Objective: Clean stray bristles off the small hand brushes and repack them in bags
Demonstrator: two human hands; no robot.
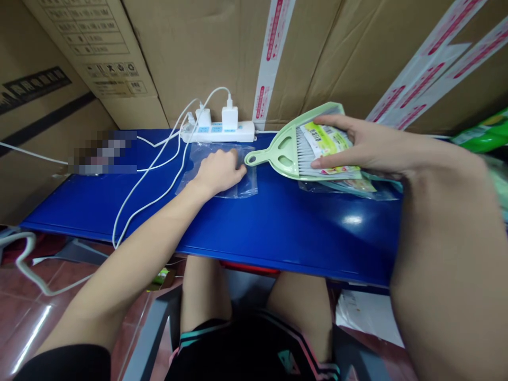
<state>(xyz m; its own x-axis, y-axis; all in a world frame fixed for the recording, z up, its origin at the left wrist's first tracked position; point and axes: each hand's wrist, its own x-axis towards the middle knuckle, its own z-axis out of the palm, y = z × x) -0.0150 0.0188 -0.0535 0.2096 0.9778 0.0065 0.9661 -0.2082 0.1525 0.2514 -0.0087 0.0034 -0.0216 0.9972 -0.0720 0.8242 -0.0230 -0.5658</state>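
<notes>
"Head view, then: what sits nearest?"

"Black shorts (238,354) and bare knees, low in the middle of the frame, then the front edge of a blue table (254,227)."

"And on the table?"

"A left hand (220,170) near the centre, over a flat clear bag (246,188). Its fingers curl down out of sight, so I can't tell whether they pinch the plastic."

"What about the right hand (367,140)?"

"Right of centre, thumb and forefinger gripping across a yellow-green label (325,142) over a grey-bristled brush (305,153), which nests in a pale green dustpan (291,152). Where the other fingers go is hidden."

"How does the dustpan lie?"

"Handle pointing left, its holed tip just beside the left hand. Another clear bag (383,194) shows below its lower rim."

"Farther back?"

"A white power strip (246,132), upper centre, with a charger (229,120) plugged in and white cables (220,88) looping left. Brown cardboard (206,47) fills the top, striped with red-printed white tape (270,58)."
</notes>
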